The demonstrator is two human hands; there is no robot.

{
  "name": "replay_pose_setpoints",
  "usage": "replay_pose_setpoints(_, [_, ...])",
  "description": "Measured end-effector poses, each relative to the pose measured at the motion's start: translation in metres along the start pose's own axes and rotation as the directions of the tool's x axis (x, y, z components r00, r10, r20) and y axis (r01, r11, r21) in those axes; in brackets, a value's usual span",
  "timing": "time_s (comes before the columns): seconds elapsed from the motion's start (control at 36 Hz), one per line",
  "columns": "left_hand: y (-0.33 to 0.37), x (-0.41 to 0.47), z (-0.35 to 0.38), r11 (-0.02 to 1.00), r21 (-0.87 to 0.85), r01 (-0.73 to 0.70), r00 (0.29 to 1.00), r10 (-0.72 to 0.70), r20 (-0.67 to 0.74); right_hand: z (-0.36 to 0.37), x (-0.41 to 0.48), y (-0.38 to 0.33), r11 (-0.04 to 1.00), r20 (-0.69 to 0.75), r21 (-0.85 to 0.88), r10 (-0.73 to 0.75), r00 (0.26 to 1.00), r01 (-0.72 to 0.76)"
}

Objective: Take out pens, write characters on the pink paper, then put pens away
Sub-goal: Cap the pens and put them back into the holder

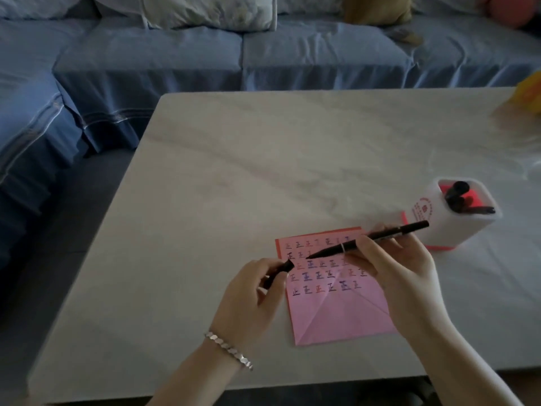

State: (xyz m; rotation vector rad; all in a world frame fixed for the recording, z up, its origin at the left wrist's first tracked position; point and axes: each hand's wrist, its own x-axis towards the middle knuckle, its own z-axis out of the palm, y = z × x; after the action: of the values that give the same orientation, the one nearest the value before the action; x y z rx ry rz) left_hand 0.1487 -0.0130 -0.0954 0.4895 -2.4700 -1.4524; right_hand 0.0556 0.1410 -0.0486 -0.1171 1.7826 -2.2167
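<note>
A pink paper (336,315) lies on the pale table (234,177), creased diagonally, its upper half filled with rows of small written characters. My right hand (392,265) holds a black pen (371,237) above the paper, its uncapped tip pointing left. My left hand (251,291) pinches the black pen cap (281,271) just left of that tip, a small gap between them. A white pen holder (456,221) with several dark pens stands to the right of the paper.
A blue sofa (205,54) with cushions runs behind and left of the table. Something yellow (530,92) sits at the table's far right corner. A silver bracelet (228,350) circles my left wrist.
</note>
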Motion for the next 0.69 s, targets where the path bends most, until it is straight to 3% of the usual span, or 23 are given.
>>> replay_pose_setpoints(0.42, [0.012, 0.000, 0.011, 0.987, 0.074, -0.142, 0.989, 0.139, 0.047, -0.009, -0.006, 0.009, 0.999, 0.026, -0.042, 0.016, 1.000, -0.015])
replay_pose_setpoints(0.61, [0.019, 0.000, 0.013, 0.970, 0.103, -0.218, 0.976, 0.214, 0.048, -0.010, -0.008, 0.016, 0.988, 0.097, -0.053, 0.150, 0.984, -0.145])
replay_pose_setpoints(0.69, [0.021, 0.000, 0.013, 0.951, 0.139, -0.276, 0.960, 0.264, 0.099, -0.011, -0.008, 0.013, 0.981, 0.145, 0.036, 0.181, 0.973, -0.188])
